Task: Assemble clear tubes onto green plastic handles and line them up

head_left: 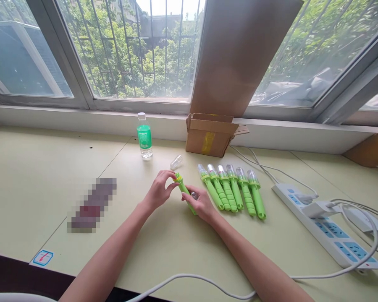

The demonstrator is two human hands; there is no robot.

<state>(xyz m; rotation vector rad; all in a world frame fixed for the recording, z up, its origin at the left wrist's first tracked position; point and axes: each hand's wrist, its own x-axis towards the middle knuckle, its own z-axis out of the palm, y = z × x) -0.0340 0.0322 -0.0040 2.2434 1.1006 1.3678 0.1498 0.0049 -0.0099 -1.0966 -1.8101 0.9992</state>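
Note:
A green plastic light stick (182,188) with a threaded, uncapped top is held at a slant above the table. My left hand (157,192) pinches its top end between thumb and fingers, at a yellowish ring. My right hand (204,205) is closed around the lower handle. A small shiny grey piece (194,195) shows by the right fingers; I cannot make out what it is. Just beyond the left fingertips, a clear plastic cap (176,162) lies on its side. To the right, several green light sticks (228,193) with clear caps lie side by side.
A water bottle (145,136) and an open cardboard box (209,136) stand at the back by the windowsill. A white power strip (324,228) with plugs lies at right. A white cable (189,275) crosses the front. A blurred dark object (93,205) lies at left.

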